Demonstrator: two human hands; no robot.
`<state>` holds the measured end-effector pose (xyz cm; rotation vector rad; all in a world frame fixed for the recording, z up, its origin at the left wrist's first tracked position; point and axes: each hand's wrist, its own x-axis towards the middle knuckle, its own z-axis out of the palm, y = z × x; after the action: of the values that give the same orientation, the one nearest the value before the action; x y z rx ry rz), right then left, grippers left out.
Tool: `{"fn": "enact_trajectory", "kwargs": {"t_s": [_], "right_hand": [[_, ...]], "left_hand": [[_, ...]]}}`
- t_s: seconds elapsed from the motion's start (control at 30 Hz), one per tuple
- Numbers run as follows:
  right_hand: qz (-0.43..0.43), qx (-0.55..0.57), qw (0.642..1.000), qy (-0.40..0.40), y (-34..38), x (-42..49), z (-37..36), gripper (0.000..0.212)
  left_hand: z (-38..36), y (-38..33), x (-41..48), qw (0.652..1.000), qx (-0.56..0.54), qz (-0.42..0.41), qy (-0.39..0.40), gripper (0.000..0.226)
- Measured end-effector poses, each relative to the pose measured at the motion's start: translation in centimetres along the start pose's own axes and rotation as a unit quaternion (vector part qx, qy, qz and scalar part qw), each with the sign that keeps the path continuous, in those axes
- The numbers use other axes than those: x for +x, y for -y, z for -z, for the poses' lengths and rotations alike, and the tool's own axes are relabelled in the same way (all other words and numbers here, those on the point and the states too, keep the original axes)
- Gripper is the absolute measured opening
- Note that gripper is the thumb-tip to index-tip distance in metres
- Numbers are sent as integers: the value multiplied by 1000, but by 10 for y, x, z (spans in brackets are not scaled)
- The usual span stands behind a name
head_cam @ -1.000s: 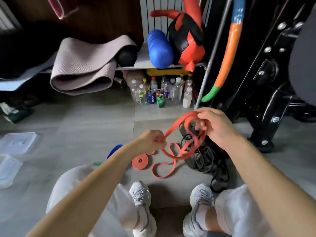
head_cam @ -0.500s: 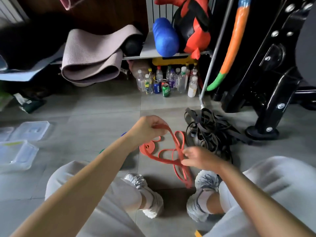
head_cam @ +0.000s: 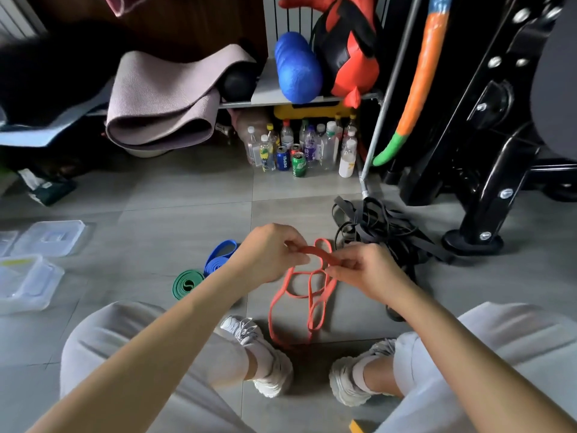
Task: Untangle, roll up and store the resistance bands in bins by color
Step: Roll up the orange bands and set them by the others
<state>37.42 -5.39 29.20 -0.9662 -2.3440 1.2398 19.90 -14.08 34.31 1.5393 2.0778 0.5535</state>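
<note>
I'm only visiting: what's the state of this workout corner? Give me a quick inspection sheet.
Surface: grey tiled floor.
Job's things: orange band held up, its loose loops trailing to the floor; black bands in a tangle; blue band and green roll lie side by side; clear bins at far left.
Clutter: bottles and cans under the shelf.
Grippers: left hand and right hand both pinch the orange band.
Cables: nothing seen.
Surroundings: folded mat, blue foam roller, black gym machine.

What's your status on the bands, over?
Left grip and right grip both pinching the orange band, loops trailing to the floor, not rolled. Green band and blue band lie left. Black band tangle close behind right grip.
</note>
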Motion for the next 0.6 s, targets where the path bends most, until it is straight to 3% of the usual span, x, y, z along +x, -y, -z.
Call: {"fn": "enact_trajectory", "kwargs": {"t_s": [0.1, 0.27, 0.43, 0.5, 0.6], "right_hand": [[-4, 13, 1000, 10, 2, 0, -6, 11], [20, 125, 992, 19, 10, -3, -10, 38], [8, 183, 983, 11, 17, -4, -16, 31], [5, 137, 991, 1, 13, -5, -19, 27], [26, -38, 997, 55, 7, -7, -22, 6]], "left_hand": [[-4, -9, -5, 992, -127, 1, -21, 18], [-4, -8, -13, 956, -292, -22, -18, 15], [0, 4, -21, 917, -396, 35, -40, 19], [-4, 13, -24, 935, -348, 40, -49, 21], [-9, 22, -30, 995, -94, 16, -1, 14]]}}
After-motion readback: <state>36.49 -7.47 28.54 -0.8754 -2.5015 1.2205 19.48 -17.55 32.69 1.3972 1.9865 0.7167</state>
